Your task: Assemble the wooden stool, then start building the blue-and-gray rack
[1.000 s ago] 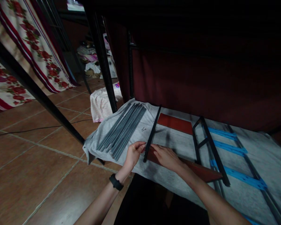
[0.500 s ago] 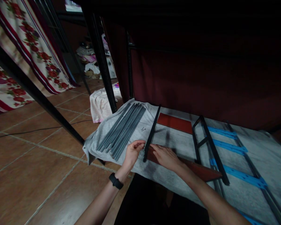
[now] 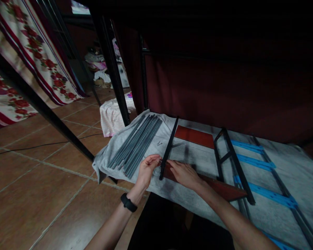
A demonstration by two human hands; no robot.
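Note:
My left hand [image 3: 147,170], with a dark band on the wrist, is closed in a pinch at the left side of a narrow black metal bar [image 3: 169,146]. Between its fingertips is what looks like a small screw [image 3: 160,160]. My right hand [image 3: 184,174] holds the near reddish-brown board [image 3: 221,189] beside the bar, fingertips close to the metal. The board's left end meets the bar; its right end reaches a black frame [image 3: 231,156]. Farther back, a second reddish-brown board [image 3: 194,136] spans between bar and frame. Loose screws [image 3: 159,143] lie left of the bar.
Grey tubes [image 3: 135,146] lie bundled at left on the grey cloth [image 3: 151,187]. Blue slatted pieces [image 3: 271,196] with dark rails lie at right. Black posts [image 3: 116,69] rise around the surface, before a dark red wall [image 3: 224,86]. A cable [image 3: 41,146] crosses the tiled floor.
My left fingertips have shifted slightly at the bar, and the small piece between them shows closer to it. My right hand stays in place on the near board.

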